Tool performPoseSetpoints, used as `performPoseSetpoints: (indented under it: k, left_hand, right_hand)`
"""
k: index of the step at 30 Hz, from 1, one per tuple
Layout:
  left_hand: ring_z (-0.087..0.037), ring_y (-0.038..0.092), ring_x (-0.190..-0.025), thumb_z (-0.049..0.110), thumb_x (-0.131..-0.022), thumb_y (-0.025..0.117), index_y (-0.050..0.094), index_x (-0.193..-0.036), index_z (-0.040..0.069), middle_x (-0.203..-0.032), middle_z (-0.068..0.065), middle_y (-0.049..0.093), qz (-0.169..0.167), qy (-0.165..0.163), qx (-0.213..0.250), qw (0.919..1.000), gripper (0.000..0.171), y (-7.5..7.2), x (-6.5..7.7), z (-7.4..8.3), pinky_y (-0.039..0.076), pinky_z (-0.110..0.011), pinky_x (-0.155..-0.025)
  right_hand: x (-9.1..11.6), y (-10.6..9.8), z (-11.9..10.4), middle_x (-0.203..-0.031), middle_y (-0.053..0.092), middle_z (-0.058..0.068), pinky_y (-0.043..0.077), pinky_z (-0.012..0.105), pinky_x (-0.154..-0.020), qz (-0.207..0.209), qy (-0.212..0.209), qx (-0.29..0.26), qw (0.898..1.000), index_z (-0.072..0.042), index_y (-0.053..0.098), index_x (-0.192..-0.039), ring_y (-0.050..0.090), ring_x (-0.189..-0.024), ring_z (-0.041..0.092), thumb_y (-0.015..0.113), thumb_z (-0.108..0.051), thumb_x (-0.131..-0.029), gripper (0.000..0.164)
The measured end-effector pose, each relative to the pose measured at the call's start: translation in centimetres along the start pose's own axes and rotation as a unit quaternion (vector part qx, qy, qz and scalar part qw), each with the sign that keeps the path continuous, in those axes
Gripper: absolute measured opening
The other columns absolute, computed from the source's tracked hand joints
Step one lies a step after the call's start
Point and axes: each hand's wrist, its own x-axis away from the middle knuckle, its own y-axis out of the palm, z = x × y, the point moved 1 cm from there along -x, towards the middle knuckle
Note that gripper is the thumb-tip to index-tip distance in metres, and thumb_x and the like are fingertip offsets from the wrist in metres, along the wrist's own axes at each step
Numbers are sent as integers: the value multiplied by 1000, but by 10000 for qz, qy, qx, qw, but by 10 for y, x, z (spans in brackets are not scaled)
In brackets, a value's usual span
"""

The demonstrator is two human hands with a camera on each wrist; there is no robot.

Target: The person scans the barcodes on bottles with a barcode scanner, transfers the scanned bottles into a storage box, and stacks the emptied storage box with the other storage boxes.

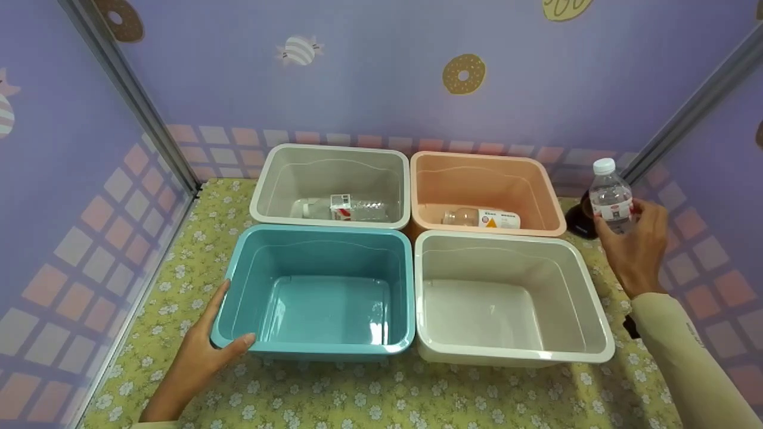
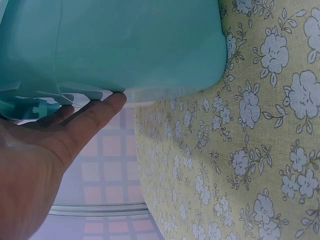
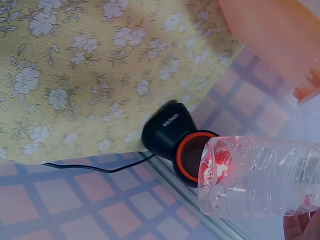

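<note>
My right hand (image 1: 638,253) holds a clear plastic bottle (image 1: 611,196) upright at the right, thumb on one side and fingers on the other. The bottle has a white cap and a red-and-white label. Just behind it sits a black scanner (image 3: 172,132) with an orange-ringed window, and red light falls on the bottle's base (image 3: 215,167). My left hand (image 1: 199,351) rests at the front left corner of a teal bin (image 1: 322,348), thumb at the front rim. In the left wrist view its straight fingers (image 2: 95,117) lie against the bin's outside, below the rim.
A grey bin (image 1: 331,150) at the back left holds a clear bottle (image 1: 366,210). An orange bin (image 1: 486,159) beside it holds another bottle (image 1: 468,216). A cream bin (image 1: 515,354) stands front right. Purple walls (image 1: 381,89) enclose the flowered tablecloth (image 1: 357,393); a cable (image 3: 100,169) trails from the scanner.
</note>
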Motion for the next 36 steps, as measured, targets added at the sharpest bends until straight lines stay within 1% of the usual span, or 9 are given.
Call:
performPoseSetpoints:
  k: [2, 12, 20, 23, 25, 26, 28, 32, 36]
  left_hand:
    - [-67, 39, -149, 28, -107, 75, 4, -179, 38, -181, -29, 9, 5, 29, 50, 10000, 102, 0, 0, 0, 52, -75, -105]
    - [-68, 31, -152, 29, -106, 76, 1, -179, 38, -182, -28, 6, -54, -4, 15, 10000, 104, -1, 0, 1, 49, -79, -106]
    - [-68, 29, -153, 29, -107, 76, 1, -178, 40, -182, -28, 5, -58, -26, 24, 10000, 104, -2, 0, 1, 47, -80, -107]
    - [-68, 31, -152, 29, -107, 76, 2, -178, 41, -182, -28, 5, -50, -38, 59, 10000, 104, -1, 0, 0, 49, -78, -106]
    - [-68, 34, -151, 29, -107, 76, 2, -178, 42, -182, -28, 6, -45, -42, 82, 9999, 104, -1, 0, 0, 52, -75, -105]
    - [-68, 35, -150, 29, -106, 76, 2, -178, 42, -182, -28, 6, -33, -41, 73, 10000, 104, -1, 0, 0, 52, -75, -104]
    - [-68, 34, -151, 30, -107, 76, 2, -178, 42, -182, -27, 6, -20, -54, 33, 10000, 103, -1, 1, 0, 51, -77, -105]
    - [-68, 31, -153, 32, -107, 75, 1, -178, 43, -182, -26, 6, -5, -81, -74, 9999, 103, -1, 1, -1, 46, -81, -107]
    - [-68, 35, -151, 33, -106, 75, 1, -178, 42, -182, -28, 7, -12, -99, -54, 9999, 104, -1, 1, -1, 50, -78, -105]
  right_hand:
    - [-2, 0, -4, -120, 57, 33, 36, 36, -87, -11, -38, -50, 10000, 16, 62, -133, 52, -105, 38, 90, -15, -93, 57]
    - [-8, 2, -18, -124, 56, 35, 43, 37, -92, -282, -370, -185, 9987, 15, 61, -134, 57, -113, 43, 91, -11, -91, 58]
    - [-13, 3, -28, -128, 56, 35, 44, 30, -95, -521, -513, -269, 9970, 14, 61, -136, 58, -116, 44, 91, -9, -90, 60]
    - [-16, 3, -33, -129, 57, 35, 46, 35, -95, -575, -602, -293, 9961, 14, 61, -137, 58, -115, 44, 91, -9, -90, 60]
    - [-17, 3, -36, -129, 57, 35, 47, 43, -94, -595, -705, -264, 9954, 14, 61, -137, 58, -115, 45, 91, -10, -91, 60]
    - [-18, 3, -38, -129, 58, 35, 47, 43, -93, -612, -753, -269, 9949, 14, 62, -137, 58, -115, 45, 91, -10, -91, 60]
    - [-19, 3, -41, -129, 57, 36, 47, 48, -92, -655, -840, -292, 9939, 14, 62, -137, 57, -115, 46, 91, -9, -90, 60]
    - [-19, 5, -45, -131, 57, 35, 49, 52, -92, -760, -977, -266, 9920, 13, 62, -138, 57, -118, 47, 92, -9, -90, 60]
    - [-19, 6, -49, -130, 59, 35, 49, 57, -93, -766, -1121, -236, 9905, 12, 63, -138, 58, -120, 48, 93, -9, -89, 61]
